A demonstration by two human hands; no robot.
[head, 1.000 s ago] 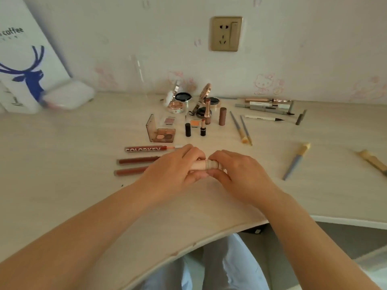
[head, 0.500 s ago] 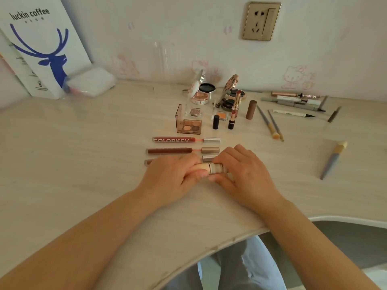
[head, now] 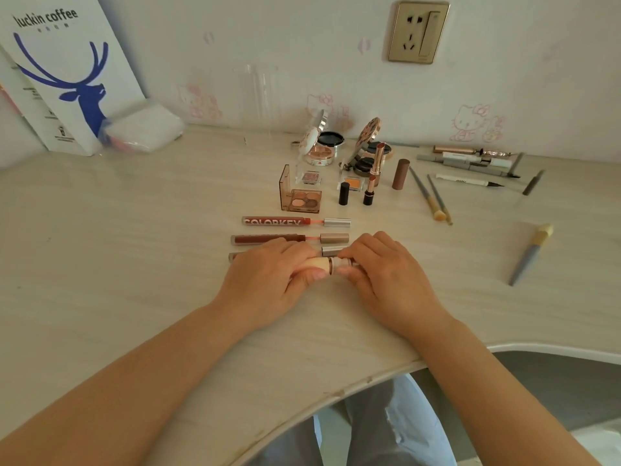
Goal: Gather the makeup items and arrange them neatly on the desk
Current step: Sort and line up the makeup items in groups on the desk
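Below the lip glosses (head: 295, 222), my left hand (head: 268, 280) and right hand (head: 383, 274) pinch the peach tube (head: 316, 265); gotta lay it parallel, ends lined up.

From my feed, both forearms are bare to the frame's edge, with no sleeves, watch or rings on the left hand (head: 268, 280) or right hand (head: 386, 274). Nails are short and unpainted. Below, I see pale blue-grey trousers (head: 386, 428).

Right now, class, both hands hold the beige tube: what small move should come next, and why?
Probably set the beige tube flat, parallel under the three lip gloss tubes. Left hand and right hand grip it just below that row, cap rightward like theirs.
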